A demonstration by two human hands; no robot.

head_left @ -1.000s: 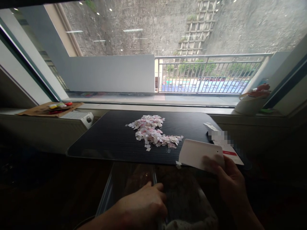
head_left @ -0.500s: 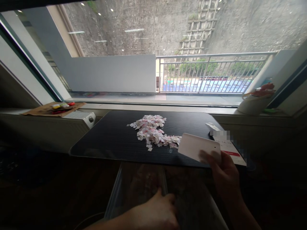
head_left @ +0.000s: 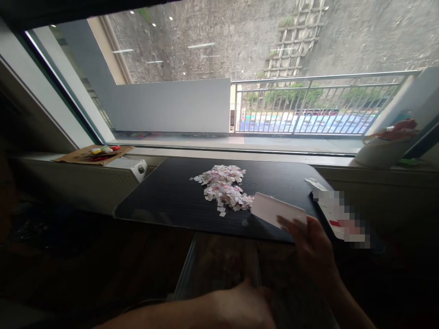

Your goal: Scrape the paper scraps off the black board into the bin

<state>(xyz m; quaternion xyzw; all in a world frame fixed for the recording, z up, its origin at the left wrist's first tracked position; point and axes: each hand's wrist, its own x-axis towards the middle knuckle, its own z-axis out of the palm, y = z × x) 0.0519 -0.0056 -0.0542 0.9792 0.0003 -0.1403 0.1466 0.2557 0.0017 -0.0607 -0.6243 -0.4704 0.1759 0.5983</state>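
Note:
My right hand point(head_left: 313, 242) grips a thin white rectangular card point(head_left: 277, 210) by its right end, tilted over the black table point(head_left: 164, 192). The card's left edge meets a pile of small white and pink paper squares point(head_left: 226, 187). Below the table's front edge is a clear plastic bin point(head_left: 192, 262), dim in shadow. My left hand point(head_left: 245, 301) is closed at the bin's right wall, its fingers partly lost in the dark.
At the table's right edge lie a printed sheet point(head_left: 331, 212) and a small white strip point(head_left: 315, 183). A radiator point(head_left: 132, 169) stands to the left, with cardboard point(head_left: 75, 155) beside it on the sill. A white pot point(head_left: 380, 148) is at the right.
The card has moved slightly left relative to the table, pressing the paper trail back toward the pile. My left hand stays by the bin. The whole view has shifted a little.

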